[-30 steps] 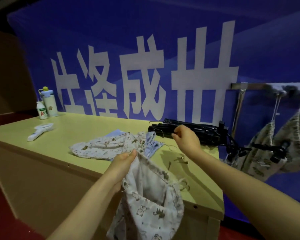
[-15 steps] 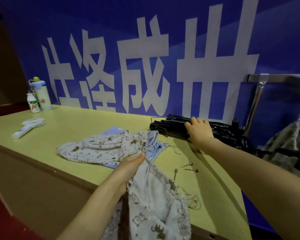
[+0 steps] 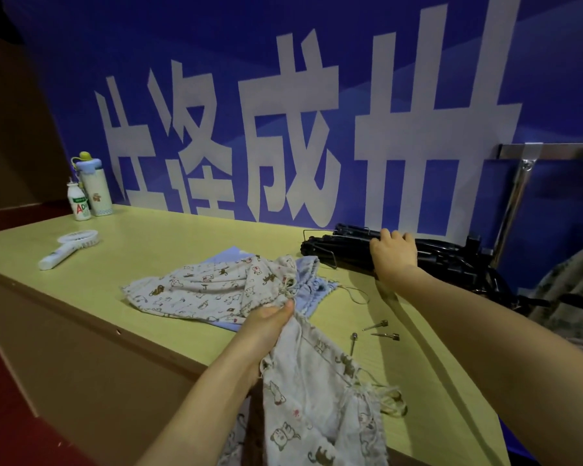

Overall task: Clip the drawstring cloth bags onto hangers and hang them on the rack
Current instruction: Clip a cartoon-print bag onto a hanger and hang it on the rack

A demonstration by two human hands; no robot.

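At the left of the frame, a small white bottle (image 3: 78,205) reads "AD" in red. Big white Chinese letters fill the blue banner (image 3: 216,62). Lower middle, the left hand (image 3: 266,331) pinches a cream cloth bag with little animal prints (image 3: 317,398), which hangs over the front edge of the yellow table (image 3: 148,250). At the right, the right hand (image 3: 394,253) curls its fingers over the pile of black plastic hangers (image 3: 334,243).

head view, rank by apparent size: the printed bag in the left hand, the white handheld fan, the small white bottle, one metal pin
1. printed bag, nearest the camera, so inflated
2. handheld fan
3. small white bottle, farther back, so fan versus bottle is unsure
4. metal pin
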